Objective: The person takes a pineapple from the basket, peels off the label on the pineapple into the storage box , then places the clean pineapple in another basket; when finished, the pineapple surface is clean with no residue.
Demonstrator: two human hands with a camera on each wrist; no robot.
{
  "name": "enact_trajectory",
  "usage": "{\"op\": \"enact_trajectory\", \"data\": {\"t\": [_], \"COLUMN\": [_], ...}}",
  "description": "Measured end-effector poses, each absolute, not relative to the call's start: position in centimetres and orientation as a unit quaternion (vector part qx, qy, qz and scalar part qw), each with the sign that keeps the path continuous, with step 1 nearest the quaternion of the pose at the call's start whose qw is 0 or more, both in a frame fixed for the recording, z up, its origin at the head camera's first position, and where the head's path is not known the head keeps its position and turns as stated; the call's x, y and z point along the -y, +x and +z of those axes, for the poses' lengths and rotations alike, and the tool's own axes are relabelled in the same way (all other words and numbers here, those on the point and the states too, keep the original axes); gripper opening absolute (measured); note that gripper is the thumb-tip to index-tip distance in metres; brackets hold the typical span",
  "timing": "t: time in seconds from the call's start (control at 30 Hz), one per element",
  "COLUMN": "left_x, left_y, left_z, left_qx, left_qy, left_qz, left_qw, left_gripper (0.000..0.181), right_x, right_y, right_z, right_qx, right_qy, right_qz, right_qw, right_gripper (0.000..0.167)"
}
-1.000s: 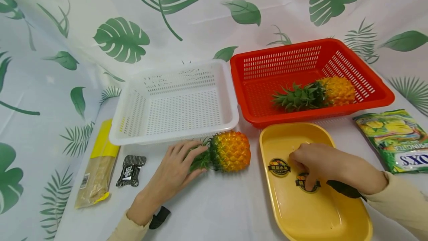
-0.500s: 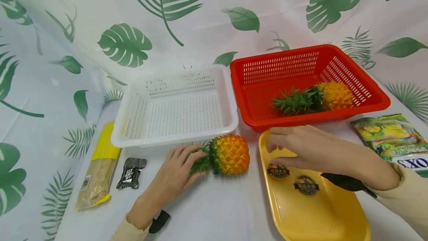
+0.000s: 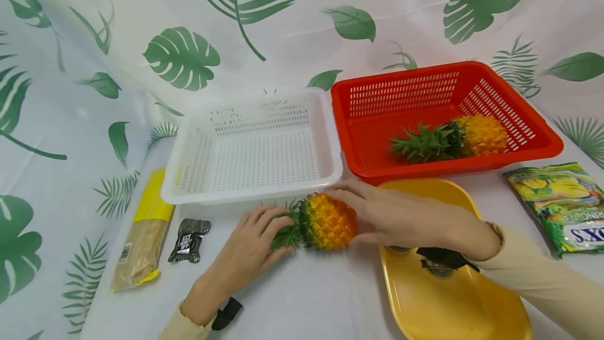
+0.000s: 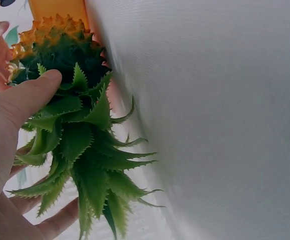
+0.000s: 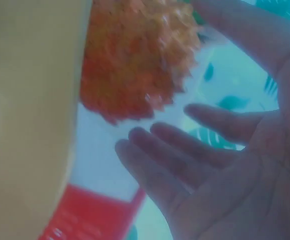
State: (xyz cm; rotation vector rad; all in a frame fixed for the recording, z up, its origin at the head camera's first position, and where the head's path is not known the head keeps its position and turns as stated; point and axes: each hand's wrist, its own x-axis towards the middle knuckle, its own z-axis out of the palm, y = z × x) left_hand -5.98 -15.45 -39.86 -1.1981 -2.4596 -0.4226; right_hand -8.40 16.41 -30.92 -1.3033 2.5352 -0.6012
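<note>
A toy-like orange pineapple [image 3: 330,222] with a green crown lies on its side in front of the white basket. My left hand [image 3: 245,251] grips its leafy crown. In the left wrist view the thumb [image 4: 39,90] presses the crown [image 4: 79,137] near its base, and the fingers lie behind the leaves. My right hand [image 3: 396,216], fingers spread, reaches to the pineapple's bottom end over the yellow tray [image 3: 453,314]. The right wrist view shows a gap between most of its fingertips and the fruit [image 5: 139,65].
Behind the pineapple stand a white basket [image 3: 252,193] and, to its right, a red basket [image 3: 377,169] holding a second pineapple [image 3: 481,135]. At left lie a yellow-topped packet [image 3: 146,230] and a small black wrapped item [image 3: 190,240]. A green bag [image 3: 559,209] lies at far right.
My right hand has lifted out of the yellow tray and moved left to the pineapple's bottom end, its fingers opening. The left hand has stayed on the crown.
</note>
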Motion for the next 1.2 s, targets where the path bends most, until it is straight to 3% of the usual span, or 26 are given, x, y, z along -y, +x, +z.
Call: {"op": "enact_trajectory", "data": {"t": [0.2,1.2], "left_x": [15.6,15.9], "left_y": [-6.0,-6.0], "left_z": [-39.5,-40.0], "left_qx": [0.87,0.859], "left_qy": [-0.434,-0.439], "left_qz": [-0.151,-0.201], "left_qw": [0.178,0.169], "left_gripper": [0.058,0.055], "right_x": [-15.8,-14.6], "right_y": [-8.2,-8.7], "right_z": [-31.8,-34.3], "right_qx": [-0.875,-0.857], "right_qy": [-0.413,-0.445], "right_qz": [-0.201,-0.235], "right_qw": [0.154,0.111], "right_gripper": [0.089,0.104]}}
